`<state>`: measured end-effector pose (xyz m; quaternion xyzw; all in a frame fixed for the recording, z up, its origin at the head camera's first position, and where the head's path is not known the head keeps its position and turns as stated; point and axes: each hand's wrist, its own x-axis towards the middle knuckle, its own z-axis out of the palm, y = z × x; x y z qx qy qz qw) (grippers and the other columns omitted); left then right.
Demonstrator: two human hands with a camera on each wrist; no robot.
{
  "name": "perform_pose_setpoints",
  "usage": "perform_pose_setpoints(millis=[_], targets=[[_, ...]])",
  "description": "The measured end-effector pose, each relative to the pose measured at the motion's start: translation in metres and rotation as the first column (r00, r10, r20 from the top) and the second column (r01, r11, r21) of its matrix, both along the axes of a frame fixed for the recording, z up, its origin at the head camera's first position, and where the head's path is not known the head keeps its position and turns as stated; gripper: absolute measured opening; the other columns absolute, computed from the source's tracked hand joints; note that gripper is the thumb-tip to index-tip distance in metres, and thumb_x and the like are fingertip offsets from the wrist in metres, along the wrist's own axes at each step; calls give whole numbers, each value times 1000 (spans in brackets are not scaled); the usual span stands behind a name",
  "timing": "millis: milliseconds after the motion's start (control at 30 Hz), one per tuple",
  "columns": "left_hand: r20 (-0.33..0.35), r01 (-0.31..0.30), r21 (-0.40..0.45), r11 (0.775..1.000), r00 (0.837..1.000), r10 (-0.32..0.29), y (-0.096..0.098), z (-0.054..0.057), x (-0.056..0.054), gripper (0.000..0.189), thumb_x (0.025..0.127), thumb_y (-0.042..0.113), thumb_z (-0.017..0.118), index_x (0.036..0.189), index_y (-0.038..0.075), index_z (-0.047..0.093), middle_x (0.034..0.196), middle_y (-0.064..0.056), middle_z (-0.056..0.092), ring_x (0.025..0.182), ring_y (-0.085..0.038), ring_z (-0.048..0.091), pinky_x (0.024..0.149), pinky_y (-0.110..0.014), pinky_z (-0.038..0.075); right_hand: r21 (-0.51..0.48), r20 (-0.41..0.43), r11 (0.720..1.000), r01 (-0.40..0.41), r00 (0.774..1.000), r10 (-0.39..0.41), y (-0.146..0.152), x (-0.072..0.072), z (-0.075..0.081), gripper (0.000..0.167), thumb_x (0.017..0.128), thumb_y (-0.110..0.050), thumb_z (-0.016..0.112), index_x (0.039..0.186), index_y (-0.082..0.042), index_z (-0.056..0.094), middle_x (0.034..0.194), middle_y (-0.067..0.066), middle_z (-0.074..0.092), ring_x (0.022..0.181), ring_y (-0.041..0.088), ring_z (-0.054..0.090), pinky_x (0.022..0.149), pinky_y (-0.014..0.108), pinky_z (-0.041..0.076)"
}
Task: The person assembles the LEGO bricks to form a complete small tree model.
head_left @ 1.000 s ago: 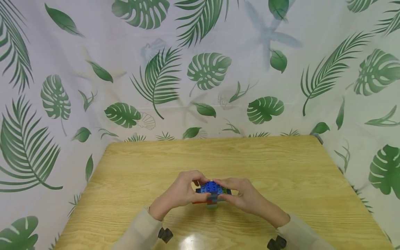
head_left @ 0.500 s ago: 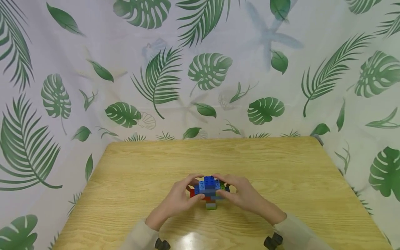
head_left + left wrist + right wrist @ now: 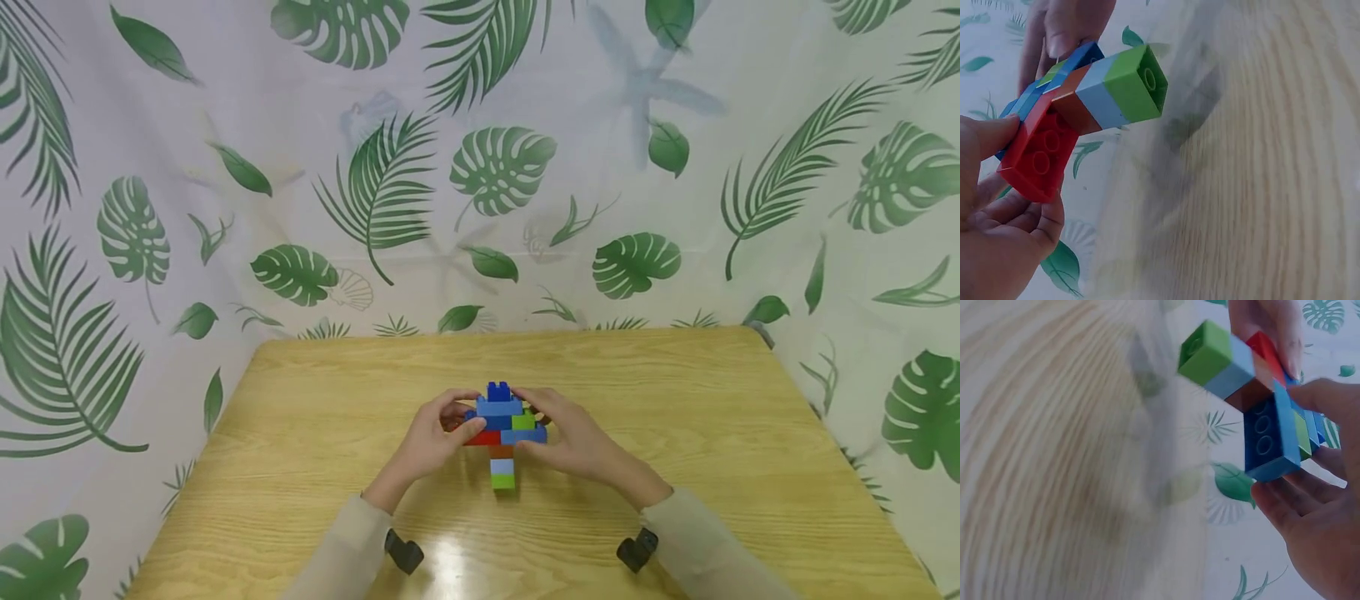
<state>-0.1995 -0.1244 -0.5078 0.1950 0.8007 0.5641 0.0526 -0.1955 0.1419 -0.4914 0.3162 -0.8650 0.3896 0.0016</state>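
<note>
Both hands hold a tree-shaped model of toy building bricks (image 3: 499,408) between them. My left hand (image 3: 429,439) grips its left side, thumb in front and fingers behind, at the red brick (image 3: 1038,147). On the other side my right hand (image 3: 576,440) grips the model by the blue brick (image 3: 1269,440). The trunk is stacked from a brown brick, a light blue brick and a lime green brick (image 3: 1137,84) at the bottom. Hollow undersides of the bricks show in both wrist views, so the model is off the table. A dark blue brick (image 3: 498,392) tops it.
The wood-grain table (image 3: 337,383) extends around the hands. Behind it and at its sides hangs a white cloth (image 3: 420,300) printed with green leaves. A black camera mount (image 3: 405,552) sits at the left wrist, and another camera mount (image 3: 637,550) at the right.
The model has tipped from showing its studded top to standing upright with its front showing. Both hands have risen slightly in the head view with it, still holding on.
</note>
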Motion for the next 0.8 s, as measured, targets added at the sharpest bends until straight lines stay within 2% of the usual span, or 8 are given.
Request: perform_pose_setpoints(millis=[100, 200, 367, 467, 600, 700, 800], targets=[[47, -1, 24, 1000, 999, 0, 0, -4, -8, 42, 104, 19, 68, 144, 5, 61, 120, -18, 75, 104, -25, 71, 87, -26, 56, 27, 24, 1000, 10, 1000, -11, -1, -4, -6, 78, 92, -9, 80, 160, -8, 42, 148, 16, 57, 118, 28, 64, 97, 43, 59], [76, -19, 28, 999, 997, 17, 2, -8, -15, 42, 105, 20, 68, 143, 4, 62, 122, -20, 74, 104, -26, 72, 86, -26, 58, 28, 21, 999, 36, 999, -37, -2, -10, -12, 77, 90, -2, 77, 159, -4, 43, 147, 19, 58, 117, 29, 64, 98, 46, 58], [108, -92, 35, 995, 990, 87, 5, -14, -24, 41, 103, 25, 71, 139, 5, 66, 129, -18, 71, 108, -29, 71, 87, -30, 60, 50, 30, 994, 100, 994, -102, -3, -21, -19, 72, 91, 0, 76, 157, -1, 46, 143, 21, 62, 115, 30, 64, 98, 48, 57], [126, -124, 38, 992, 985, 118, 5, -18, -27, 41, 101, 25, 74, 136, 5, 67, 132, -17, 70, 107, -29, 69, 85, -30, 59, 69, 64, 990, 122, 990, -126, -4, -30, -23, 72, 91, -2, 76, 157, -2, 46, 142, 21, 63, 112, 29, 64, 97, 46, 57], [136, -96, -14, 995, 986, 97, 4, -23, -30, 47, 99, 23, 77, 141, 6, 64, 138, -17, 68, 111, -29, 70, 89, -31, 60, 95, 102, 989, 116, 987, -125, -3, -42, -28, 70, 93, -4, 75, 157, -2, 47, 143, 19, 63, 112, 28, 65, 98, 46, 58], [137, -68, -74, 995, 988, 78, 2, -27, -32, 52, 99, 24, 77, 146, 8, 62, 141, -16, 67, 117, -29, 70, 96, -38, 60, 108, 124, 989, 101, 986, -114, -2, -49, -31, 68, 94, -6, 73, 157, -2, 47, 144, 19, 63, 113, 28, 64, 98, 47, 56], [132, -66, -114, 991, 988, 82, 2, -31, -34, 52, 100, 25, 75, 147, 10, 61, 141, -15, 67, 118, -29, 69, 99, -43, 58, 120, 150, 988, 93, 982, -111, -1, -54, -34, 67, 95, -10, 72, 157, -3, 48, 140, 19, 64, 112, 28, 63, 97, 47, 56]])
